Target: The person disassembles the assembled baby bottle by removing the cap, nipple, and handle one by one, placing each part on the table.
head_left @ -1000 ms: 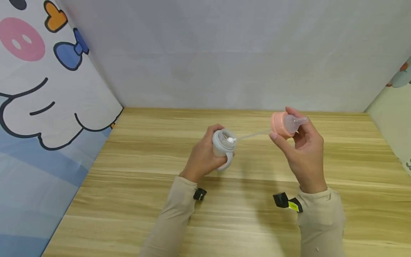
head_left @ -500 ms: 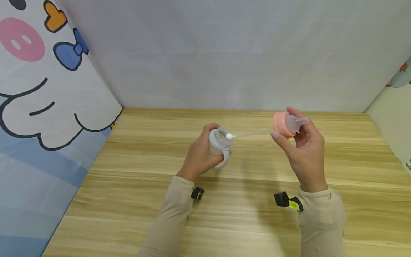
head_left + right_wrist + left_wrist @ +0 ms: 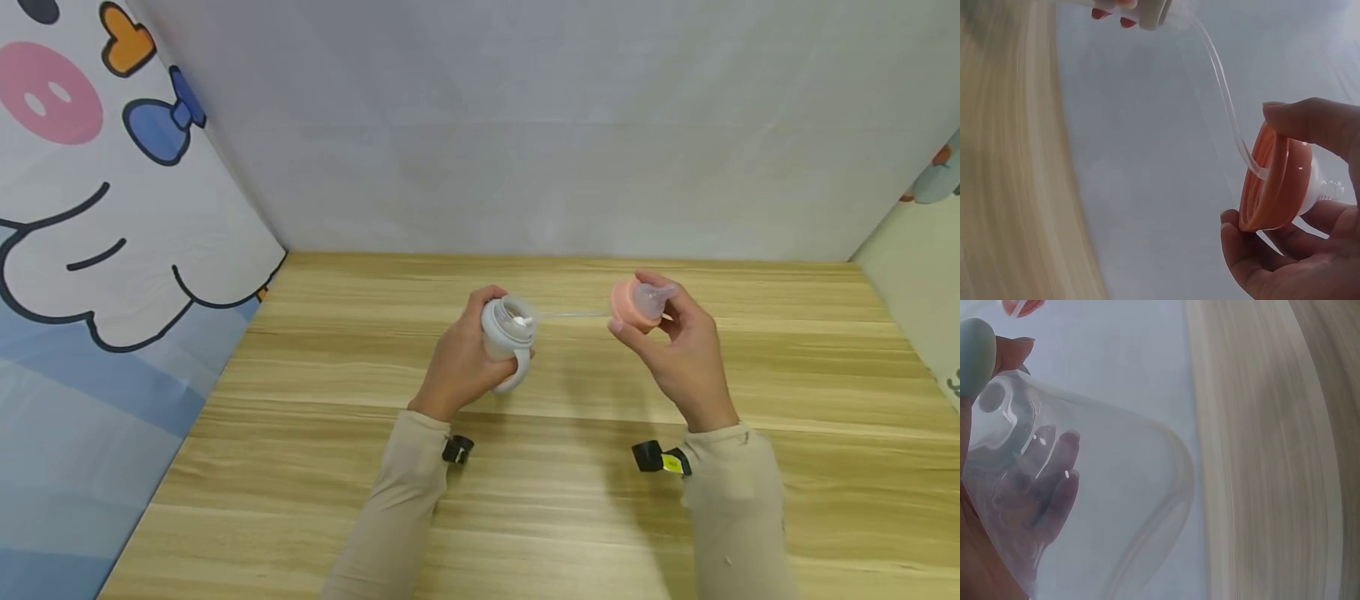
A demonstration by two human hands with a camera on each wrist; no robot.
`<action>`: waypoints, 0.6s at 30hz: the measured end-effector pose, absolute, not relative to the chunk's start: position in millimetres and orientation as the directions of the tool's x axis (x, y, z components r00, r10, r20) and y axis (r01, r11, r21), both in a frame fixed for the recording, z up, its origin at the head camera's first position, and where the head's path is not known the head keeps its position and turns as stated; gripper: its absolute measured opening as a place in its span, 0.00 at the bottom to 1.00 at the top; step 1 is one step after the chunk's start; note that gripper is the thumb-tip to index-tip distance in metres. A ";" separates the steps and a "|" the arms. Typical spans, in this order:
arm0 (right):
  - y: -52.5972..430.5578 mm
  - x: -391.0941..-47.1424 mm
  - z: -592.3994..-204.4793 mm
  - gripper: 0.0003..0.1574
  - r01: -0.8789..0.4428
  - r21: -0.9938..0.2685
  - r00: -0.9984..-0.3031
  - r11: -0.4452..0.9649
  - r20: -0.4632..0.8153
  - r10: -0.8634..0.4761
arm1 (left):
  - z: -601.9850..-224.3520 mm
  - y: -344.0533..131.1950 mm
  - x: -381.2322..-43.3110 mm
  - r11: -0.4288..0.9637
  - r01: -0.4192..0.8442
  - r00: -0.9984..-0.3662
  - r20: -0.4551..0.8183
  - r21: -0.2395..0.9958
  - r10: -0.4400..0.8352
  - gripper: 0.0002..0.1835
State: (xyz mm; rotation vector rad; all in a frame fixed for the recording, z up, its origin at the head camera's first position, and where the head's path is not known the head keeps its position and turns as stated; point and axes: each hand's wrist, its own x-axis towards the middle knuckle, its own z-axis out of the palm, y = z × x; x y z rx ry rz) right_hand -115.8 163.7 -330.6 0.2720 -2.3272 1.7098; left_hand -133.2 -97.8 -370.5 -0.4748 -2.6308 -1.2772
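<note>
My left hand point(image 3: 459, 360) grips a clear baby bottle point(image 3: 1116, 481) with a pale grey collar and handle point(image 3: 517, 373). Its mouth is uncovered and tilts toward the right. In my right hand point(image 3: 686, 358), fingers and thumb hold a peach screw ring point(image 3: 1282, 178) with a translucent nipple point(image 3: 654, 297) pointing right. From the ring's underside a thin clear straw point(image 3: 1225, 94) runs left to the bottle. The white weighted tip point(image 3: 522, 321) at its end sits at the bottle's mouth. Through the bottle wall, the left fingers point(image 3: 1063, 462) show in the left wrist view.
Both hands are over a wood-grain table point(image 3: 525, 517). A pale grey backdrop point(image 3: 525, 125) stands along its far edge, with a cartoon-printed panel point(image 3: 150, 250) at the left and another pale panel point(image 3: 930, 275) at the right.
My right hand has moved left and slightly down with the ring and nipple, toward the bottle. The left hand has shifted a little left with the bottle, and the straw tip has stayed near its mouth.
</note>
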 end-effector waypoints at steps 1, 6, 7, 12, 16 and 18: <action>164.3 -116.6 -332.9 0.38 -0.276 -0.901 -0.957 0.334 0.288 -0.014 | -370.6 -98.5 -133.3 0.583 0.359 -0.933 0.296 0.729 0.205 0.44; 165.9 -121.6 -343.8 0.39 -0.232 -0.841 -0.970 0.489 0.237 -0.053 | -371.9 -101.2 -134.3 0.598 0.359 -0.933 0.297 0.716 0.204 0.43; 166.1 -122.7 -345.8 0.40 -0.228 -0.829 -0.971 0.510 0.229 -0.063 | -372.3 -101.5 -134.5 0.600 0.357 -0.933 0.295 0.716 0.204 0.43; 168.2 -128.7 -356.8 0.40 -0.196 -0.809 -0.980 0.555 0.179 -0.084 | -375.7 -101.6 -135.5 0.602 0.341 -0.940 0.270 0.722 0.209 0.43; 171.3 -134.2 -367.3 0.40 -0.153 -0.798 -0.988 0.583 0.112 -0.105 | -378.2 -101.0 -136.3 0.609 0.329 -0.944 0.251 0.722 0.213 0.43; 172.4 -136.4 -372.5 0.40 -0.136 -0.783 -0.990 0.607 0.082 -0.116 | -379.3 -100.8 -136.5 0.613 0.323 -0.946 0.244 0.721 0.211 0.44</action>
